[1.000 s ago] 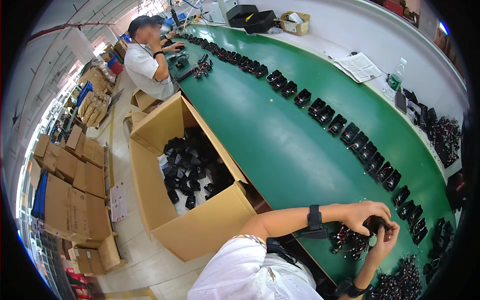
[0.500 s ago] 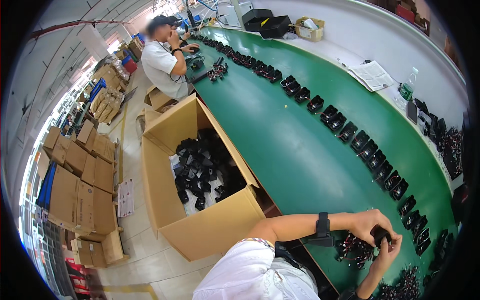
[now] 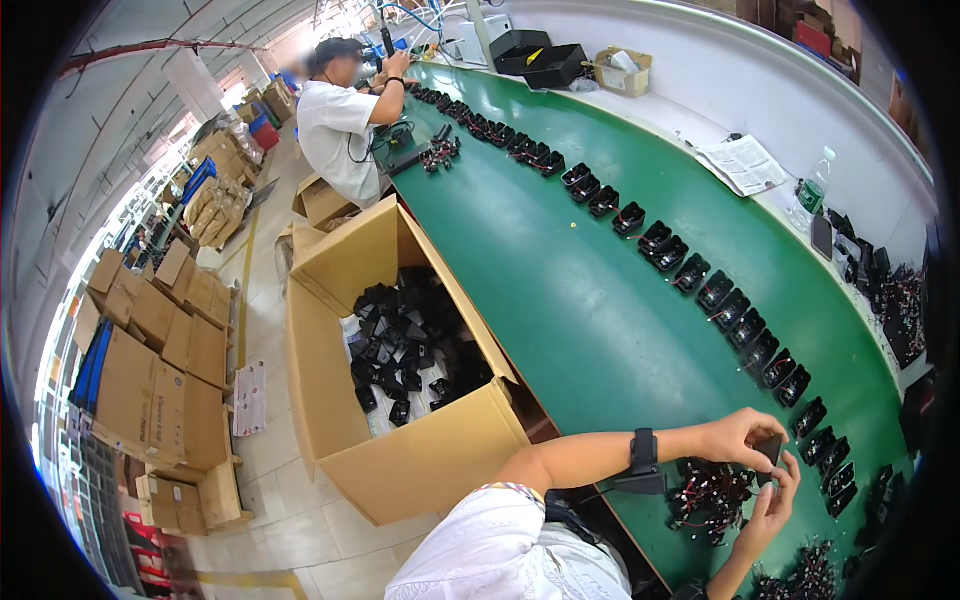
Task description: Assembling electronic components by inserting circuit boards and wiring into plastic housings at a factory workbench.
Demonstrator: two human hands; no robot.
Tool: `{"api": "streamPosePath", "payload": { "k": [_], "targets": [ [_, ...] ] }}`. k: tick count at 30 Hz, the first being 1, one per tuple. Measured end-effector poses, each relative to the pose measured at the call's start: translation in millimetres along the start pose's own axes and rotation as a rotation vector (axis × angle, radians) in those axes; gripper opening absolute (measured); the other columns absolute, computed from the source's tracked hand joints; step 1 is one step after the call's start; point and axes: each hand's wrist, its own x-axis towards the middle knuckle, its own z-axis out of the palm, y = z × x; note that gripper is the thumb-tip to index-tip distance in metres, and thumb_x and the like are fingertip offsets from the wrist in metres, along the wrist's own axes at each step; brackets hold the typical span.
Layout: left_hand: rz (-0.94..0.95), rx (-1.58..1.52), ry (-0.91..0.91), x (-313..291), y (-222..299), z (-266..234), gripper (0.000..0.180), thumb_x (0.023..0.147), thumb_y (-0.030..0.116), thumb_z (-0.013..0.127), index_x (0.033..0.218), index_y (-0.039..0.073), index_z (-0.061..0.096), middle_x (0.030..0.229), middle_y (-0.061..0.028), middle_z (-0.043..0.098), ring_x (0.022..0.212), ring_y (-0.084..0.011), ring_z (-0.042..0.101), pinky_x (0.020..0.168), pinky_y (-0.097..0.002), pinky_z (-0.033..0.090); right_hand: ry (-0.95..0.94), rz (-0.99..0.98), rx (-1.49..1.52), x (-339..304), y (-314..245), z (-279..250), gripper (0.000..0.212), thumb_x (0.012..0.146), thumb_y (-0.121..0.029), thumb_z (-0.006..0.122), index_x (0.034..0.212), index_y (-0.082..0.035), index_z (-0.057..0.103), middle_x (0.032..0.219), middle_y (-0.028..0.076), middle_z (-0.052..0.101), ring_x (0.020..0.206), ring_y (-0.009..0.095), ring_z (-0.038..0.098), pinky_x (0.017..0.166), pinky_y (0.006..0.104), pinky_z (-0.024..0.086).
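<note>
A small black plastic housing (image 3: 768,454) is between my two hands above the green workbench, near its front right. My left hand (image 3: 738,438) pinches the housing from the upper left, thumb below and fingers curled over the top. From below, the thumb and fingers of my right hand (image 3: 775,503) grip its lower edge. Beneath my left wrist lies a heap of small parts with red and black wires (image 3: 705,497). A second dark wired heap (image 3: 800,575) sits by my right forearm. Several black housings with wires inside (image 3: 746,328) stand in a long curved row beyond my hands.
A large open cardboard box (image 3: 425,465) holding loose black housings stands left of the green bench (image 3: 570,290). At the far end, a co-worker in a white shirt (image 3: 340,125) raises both hands toward a hanging tool. Papers (image 3: 742,165) and a bottle (image 3: 815,183) sit on the back ledge.
The housing has been turned in my hands and now stands more upright, with my right fingers more spread. The co-worker has raised both arms to the hanging tool.
</note>
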Motion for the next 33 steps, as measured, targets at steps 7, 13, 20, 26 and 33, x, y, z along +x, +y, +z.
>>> {"api": "streamPosePath", "payload": {
  "k": [7, 13, 20, 26, 33],
  "targets": [
    [-0.111, -0.101, 0.002, -2, 4, 5, 0.045, 0.083, 0.017, 0.070, 0.117, 0.000, 0.046, 0.077, -0.0079, 0.065, 0.064, -0.0106, 0.061, 0.054, -0.0247, 0.050, -0.057, 0.015, 0.066, -1, -6, 7, 0.030, 0.076, -0.008, 0.066, 0.103, 0.001, 0.058, 0.133, 0.016, 0.041, 0.116, 0.025, 0.049, 0.093, 0.0345, 0.042],
    [-0.134, -0.030, -0.024, -2, 5, 7, 0.046, 0.084, 0.022, 0.068, 0.118, 0.001, 0.045, 0.067, -0.0081, 0.064, 0.053, -0.0108, 0.059, 0.047, -0.0245, 0.048, -0.083, -0.026, 0.002, 0, -3, -5, 0.018, 0.069, -0.008, 0.069, 0.083, 0.002, 0.065, 0.137, 0.021, 0.042, 0.126, 0.033, 0.042, 0.104, 0.0430, 0.031],
    [-0.161, -0.058, -0.055, -1, 8, 8, 0.050, 0.087, 0.027, 0.067, 0.123, 0.002, 0.042, 0.065, -0.0085, 0.063, 0.050, -0.0121, 0.060, 0.045, -0.0244, 0.048, -0.091, 0.085, 0.105, -4, -3, -7, 0.023, 0.068, -0.014, 0.072, 0.080, 0.005, 0.064, 0.139, 0.027, 0.039, 0.130, 0.034, 0.040, 0.104, 0.0421, 0.030],
    [-0.143, -0.011, -0.076, -1, 5, 9, 0.047, 0.089, 0.029, 0.064, 0.122, 0.002, 0.044, 0.065, -0.0087, 0.063, 0.050, -0.0131, 0.061, 0.044, -0.0239, 0.049, -0.133, 0.159, 0.126, -3, -2, -15, 0.035, 0.073, -0.027, 0.074, 0.078, 0.006, 0.063, 0.138, 0.028, 0.041, 0.127, 0.033, 0.042, 0.103, 0.0422, 0.031],
    [-0.130, -0.042, -0.090, -1, 2, 11, 0.043, 0.091, 0.030, 0.060, 0.120, 0.003, 0.045, 0.066, -0.0080, 0.063, 0.050, -0.0130, 0.061, 0.043, -0.0236, 0.048, -0.128, 0.071, 0.024, -7, -6, -15, 0.034, 0.076, -0.024, 0.068, 0.077, 0.009, 0.061, 0.136, 0.024, 0.044, 0.098, 0.020, 0.047, 0.081, 0.0313, 0.033]
  ]
}}
